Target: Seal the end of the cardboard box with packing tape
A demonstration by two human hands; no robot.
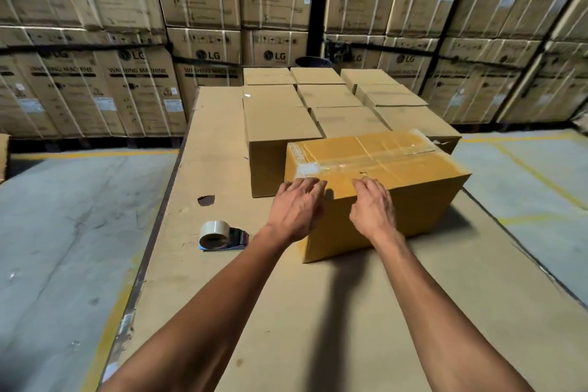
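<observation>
A yellow-brown cardboard box (381,200) lies on a cardboard-covered work surface (286,312), its top crossed by strips of clear packing tape (366,157). My left hand (297,205) rests flat on the box's near top edge, fingers spread over the corner. My right hand (372,204) presses on the same edge a little to the right, fingers curled over the top. Neither hand holds anything. A tape dispenser with a roll of clear tape (221,235) lies on the surface left of the box, apart from both hands.
Several closed plain boxes (334,99) are packed in rows right behind the taped box. Tall stacks of strapped washing-machine cartons (136,73) wall the back. Concrete floor (63,232) with yellow lines lies on both sides. A dark hole (206,199) marks the surface.
</observation>
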